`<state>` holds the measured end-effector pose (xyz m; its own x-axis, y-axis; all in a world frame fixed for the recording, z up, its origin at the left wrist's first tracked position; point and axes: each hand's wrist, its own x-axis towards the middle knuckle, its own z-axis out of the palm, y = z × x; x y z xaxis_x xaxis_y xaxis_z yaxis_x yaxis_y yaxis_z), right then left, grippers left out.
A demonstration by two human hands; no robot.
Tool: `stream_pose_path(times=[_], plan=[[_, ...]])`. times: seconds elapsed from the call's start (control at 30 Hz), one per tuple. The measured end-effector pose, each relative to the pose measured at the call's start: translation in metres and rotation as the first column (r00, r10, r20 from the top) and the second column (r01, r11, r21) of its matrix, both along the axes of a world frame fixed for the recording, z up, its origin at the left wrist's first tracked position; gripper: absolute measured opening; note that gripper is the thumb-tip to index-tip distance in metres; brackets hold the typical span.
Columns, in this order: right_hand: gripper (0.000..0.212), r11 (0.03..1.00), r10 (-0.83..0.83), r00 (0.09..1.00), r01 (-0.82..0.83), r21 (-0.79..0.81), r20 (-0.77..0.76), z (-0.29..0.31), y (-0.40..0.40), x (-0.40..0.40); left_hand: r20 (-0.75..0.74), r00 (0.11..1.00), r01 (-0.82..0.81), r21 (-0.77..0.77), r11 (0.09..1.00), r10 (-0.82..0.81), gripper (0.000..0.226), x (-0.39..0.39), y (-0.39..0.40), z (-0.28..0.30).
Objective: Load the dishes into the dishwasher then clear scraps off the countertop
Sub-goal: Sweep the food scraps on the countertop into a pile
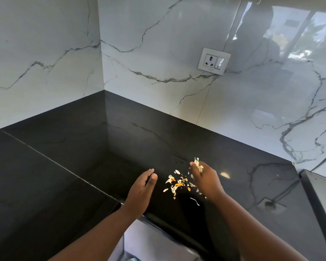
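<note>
Flanking scraps (179, 182): left hand (142, 189) flat, right hand (205, 178) cupped (w/ bits).

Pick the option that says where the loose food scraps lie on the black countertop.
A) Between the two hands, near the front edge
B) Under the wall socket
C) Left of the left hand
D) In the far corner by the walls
A: the loose food scraps lie on the black countertop between the left hand and the right hand, near the front edge.

The small white and orange food scraps (178, 182) are too tiny to identify; both forearms are cut off at 6 o'clock.
</note>
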<state>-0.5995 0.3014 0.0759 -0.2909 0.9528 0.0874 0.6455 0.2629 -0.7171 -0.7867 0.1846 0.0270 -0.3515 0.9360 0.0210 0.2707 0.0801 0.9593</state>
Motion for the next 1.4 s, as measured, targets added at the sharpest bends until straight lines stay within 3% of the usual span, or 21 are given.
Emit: stream_pose_path(times=[0.07, 0.13, 0.23, 0.3, 0.4, 0.57, 0.67, 0.77, 0.83, 0.87, 0.97, 1.07, 1.13, 1.2, 1.3, 1.4], plan=[[0.035, 0.999, -0.048, 0.995, 0.047, -0.007, -0.085, 0.008, -0.004, -0.003, 0.252, 0.963, -0.103, 0.021, 0.994, 0.095, 0.097, -0.001, -0.007, 0.008], [0.040, 0.991, -0.119, 0.971, 0.103, -0.087, -0.207, 0.017, -0.012, -0.008, 0.488, 0.856, -0.190, -0.004, 0.982, 0.168, 0.081, -0.003, -0.017, 0.016], [0.036, 0.932, -0.275, 0.860, 0.129, -0.339, -0.430, 0.033, -0.030, -0.020, 0.703, 0.675, -0.265, -0.052, 0.963, 0.223, 0.072, -0.005, -0.038, 0.024], [0.030, 0.870, -0.333, 0.796, 0.053, -0.491, -0.505, 0.042, -0.050, -0.029, 0.814, 0.538, -0.261, -0.086, 0.961, 0.219, 0.071, -0.004, -0.054, 0.027], [0.029, 0.782, -0.330, 0.739, -0.136, -0.609, -0.588, 0.045, -0.083, -0.043, 0.875, 0.432, -0.205, -0.141, 0.969, 0.219, 0.070, 0.003, -0.077, 0.026], [0.029, 0.611, -0.287, 0.745, -0.342, -0.713, -0.603, 0.006, -0.144, -0.073, 0.931, 0.202, -0.203, -0.264, 0.943, 0.304, 0.073, 0.020, -0.116, -0.003], [0.037, 0.580, -0.200, 0.804, -0.363, -0.730, -0.559, -0.052, -0.175, -0.084, 0.922, 0.089, -0.236, -0.348, 0.907, 0.377, 0.059, 0.037, -0.133, -0.041], [0.033, 0.583, -0.151, 0.895, -0.262, -0.769, -0.420, -0.128, -0.200, -0.087, 0.874, -0.035, -0.276, -0.475, 0.836, 0.485, 0.049, 0.053, -0.146, -0.099], [0.033, 0.602, -0.144, 0.936, -0.176, -0.779, -0.323, -0.191, -0.213, -0.087, 0.825, -0.044, -0.264, -0.553, 0.790, 0.563, 0.047, 0.063, -0.153, -0.147], [0.034, 0.567, -0.179, 0.943, -0.135, -0.813, -0.282, -0.218, -0.217, -0.086, 0.796, -0.047, -0.246, -0.595, 0.765, 0.603, 0.045, 0.066, -0.156, -0.168], [0.027, 0.398, -0.336, 0.927, -0.021, -0.917, -0.167, -0.317, -0.231, -0.078, 0.680, -0.054, -0.168, -0.728, 0.664, 0.732, 0.039, 0.076, -0.165, -0.261], [0.026, 0.225, -0.458, 0.888, 0.069, -0.972, -0.043, -0.405, -0.234, -0.072, 0.578, 0.011, -0.083, -0.813, 0.577, 0.816, 0.036, 0.077, -0.162, -0.349], [0.029, 0.089, -0.561, 0.828, 0.077, -0.993, 0.014, -0.451, -0.230, -0.071, 0.562, 0.060, -0.058, -0.823, 0.565, 0.825, 0.020, 0.076, -0.155, -0.392], [0.034, -0.010, -0.590, 0.806, 0.050, -0.999, 0.046, -0.474, -0.216, -0.071, 0.517, 0.087, -0.049, -0.852, 0.522, 0.852, 0.022, 0.069, -0.150, -0.422], [0.051, -0.011, -0.557, 0.829, 0.054, -0.998, 0.051, -0.500, -0.201, -0.069, 0.498, 0.093, -0.017, -0.865, 0.502, 0.862, 0.041, 0.062, -0.163, -0.445], [0.055, 0.017, -0.606, 0.792, 0.097, -0.995, 0.067, -0.507, -0.194, -0.055, 0.486, 0.086, -0.045, -0.870, 0.491, 0.870, 0.058, 0.056, -0.186, -0.448]])
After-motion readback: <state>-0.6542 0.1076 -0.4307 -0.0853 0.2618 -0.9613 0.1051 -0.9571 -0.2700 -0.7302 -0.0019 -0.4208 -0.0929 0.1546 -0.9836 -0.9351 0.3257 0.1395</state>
